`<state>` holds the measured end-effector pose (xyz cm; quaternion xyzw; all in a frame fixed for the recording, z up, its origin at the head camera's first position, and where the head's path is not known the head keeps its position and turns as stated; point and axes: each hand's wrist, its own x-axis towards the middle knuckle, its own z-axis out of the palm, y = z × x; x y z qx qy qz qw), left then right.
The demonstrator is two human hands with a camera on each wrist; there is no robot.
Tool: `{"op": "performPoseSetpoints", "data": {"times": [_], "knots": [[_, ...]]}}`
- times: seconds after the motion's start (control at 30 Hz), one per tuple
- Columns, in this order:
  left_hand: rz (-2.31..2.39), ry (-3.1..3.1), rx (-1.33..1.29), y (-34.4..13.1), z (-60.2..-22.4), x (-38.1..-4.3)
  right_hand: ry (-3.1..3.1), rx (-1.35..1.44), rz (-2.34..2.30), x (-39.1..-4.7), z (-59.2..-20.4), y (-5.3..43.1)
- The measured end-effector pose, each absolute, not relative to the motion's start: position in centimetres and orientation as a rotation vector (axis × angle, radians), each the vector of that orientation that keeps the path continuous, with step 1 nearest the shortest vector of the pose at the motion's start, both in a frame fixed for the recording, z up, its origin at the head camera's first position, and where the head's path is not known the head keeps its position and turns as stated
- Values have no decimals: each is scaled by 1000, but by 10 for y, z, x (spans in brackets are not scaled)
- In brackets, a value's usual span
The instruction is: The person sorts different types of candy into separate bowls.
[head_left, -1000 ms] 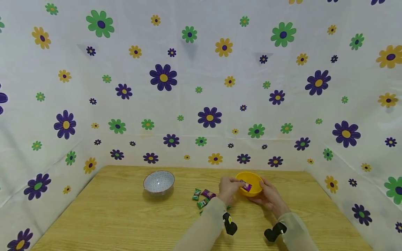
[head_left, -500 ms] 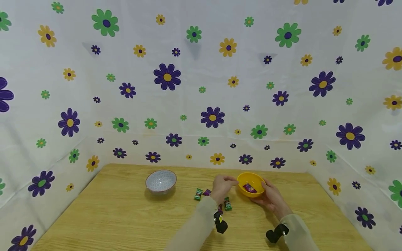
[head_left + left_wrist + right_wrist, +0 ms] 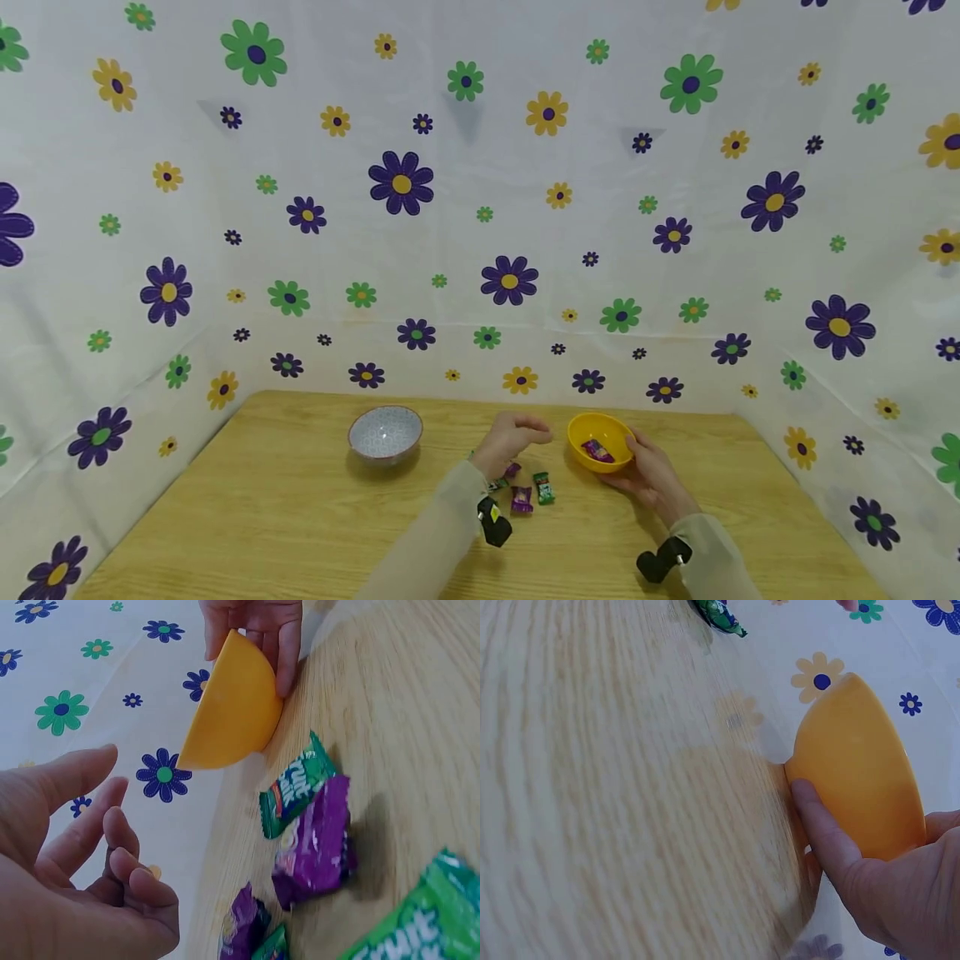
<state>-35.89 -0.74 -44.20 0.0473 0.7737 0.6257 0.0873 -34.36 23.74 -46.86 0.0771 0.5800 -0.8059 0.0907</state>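
My right hand (image 3: 651, 473) grips the yellow bowl (image 3: 592, 426) at its right side, thumb at the rim and other fingers lower on the wall. In that bowl lies a purple-wrapped candy (image 3: 597, 451). Left of the bowl my left hand (image 3: 510, 437) hovers over loose candies, holding nothing, its fingers loosely bent. Below it on the table are a green-wrapped candy (image 3: 543, 488) and a purple-wrapped candy (image 3: 521, 500). Others are partly hidden under the hand. In the left wrist view a large green wrapper (image 3: 427, 926) shows close up.
A pale patterned bowl (image 3: 386, 432) with a reddish rim stands farther left on the wooden table (image 3: 255, 492). A white flowered cloth (image 3: 480, 167) encloses the back and both sides.
My left hand has let go of the purple-wrapped candy, which now lies in the yellow bowl, and has drawn back left over the loose candies. My right hand keeps its grip on the bowl.
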Motion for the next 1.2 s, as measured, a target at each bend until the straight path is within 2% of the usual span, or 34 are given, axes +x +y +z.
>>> {"op": "performPoseSetpoints", "data": {"times": [0.53,0.87,1.2], "knots": [[1574,2380,288,-45,-456,-339,1688,273,-2421,-340,-469,238],[1479,2424,408,-56,-455,-334,1702,278,-2410,-343,-467,238],[1410,2411,402,-59,-460,-331,1706,277,-2397,-343,-466,236]]}}
